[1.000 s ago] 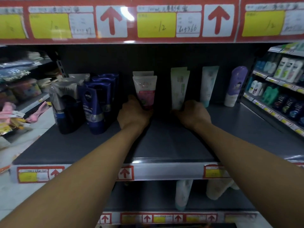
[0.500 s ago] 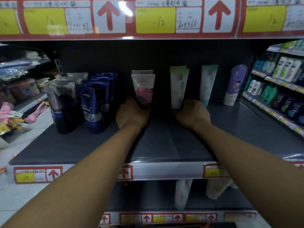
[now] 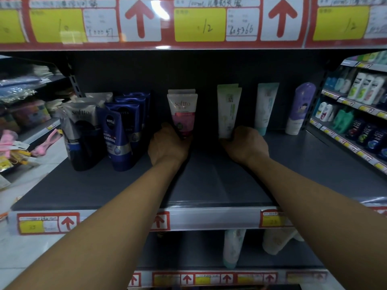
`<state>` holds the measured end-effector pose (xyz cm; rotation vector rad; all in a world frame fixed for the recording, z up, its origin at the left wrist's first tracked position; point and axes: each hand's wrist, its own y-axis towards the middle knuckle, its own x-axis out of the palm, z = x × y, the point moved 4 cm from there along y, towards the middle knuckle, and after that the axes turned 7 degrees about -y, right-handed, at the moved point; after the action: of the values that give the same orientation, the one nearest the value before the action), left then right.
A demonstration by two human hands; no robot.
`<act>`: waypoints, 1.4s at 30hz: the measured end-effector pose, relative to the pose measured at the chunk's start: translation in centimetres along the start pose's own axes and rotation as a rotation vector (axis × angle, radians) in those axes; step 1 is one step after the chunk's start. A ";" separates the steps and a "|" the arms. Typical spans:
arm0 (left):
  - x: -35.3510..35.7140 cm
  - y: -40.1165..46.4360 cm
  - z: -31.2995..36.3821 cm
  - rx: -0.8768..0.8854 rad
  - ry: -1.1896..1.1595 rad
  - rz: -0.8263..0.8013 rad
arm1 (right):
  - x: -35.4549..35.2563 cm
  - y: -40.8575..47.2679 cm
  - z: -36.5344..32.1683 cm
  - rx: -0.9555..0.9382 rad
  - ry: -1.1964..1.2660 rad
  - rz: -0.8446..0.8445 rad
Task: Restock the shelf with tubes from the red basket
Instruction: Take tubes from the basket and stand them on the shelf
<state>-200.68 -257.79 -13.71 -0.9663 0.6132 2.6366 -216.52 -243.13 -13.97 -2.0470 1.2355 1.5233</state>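
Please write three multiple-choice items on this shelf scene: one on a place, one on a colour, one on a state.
1. Where does the purple bottle stand on the shelf?
A. far left
B. centre
C. far right

2. What colour is the lower half of the Softto tube at the left hand?
A. pink
B. yellow
C. orange

3. What is the right hand doing?
A. hanging idle
B. gripping the base of the green-and-white tube
C. pointing at a price label

Answers:
1 C, it stands past the pale teal tube, last in the row.
2 A, white above, pink below.
3 B, its fingers curl round the tube's base.
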 end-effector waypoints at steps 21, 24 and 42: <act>-2.0 -2.3 0.1 0.015 -0.067 -0.075 | -0.7 -1.5 0.9 -0.071 0.032 -0.041; -3.0 -3.7 0.0 0.066 -0.060 -0.114 | -1.3 -2.9 0.7 -0.141 0.019 -0.079; -12.3 -13.3 1.9 0.251 0.007 -0.096 | -7.8 -14.5 -2.6 -0.270 -0.110 -0.002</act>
<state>-187.47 -246.45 -8.17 -0.9061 0.8529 2.4018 -204.16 -232.95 -9.52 -2.0878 1.0349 1.8621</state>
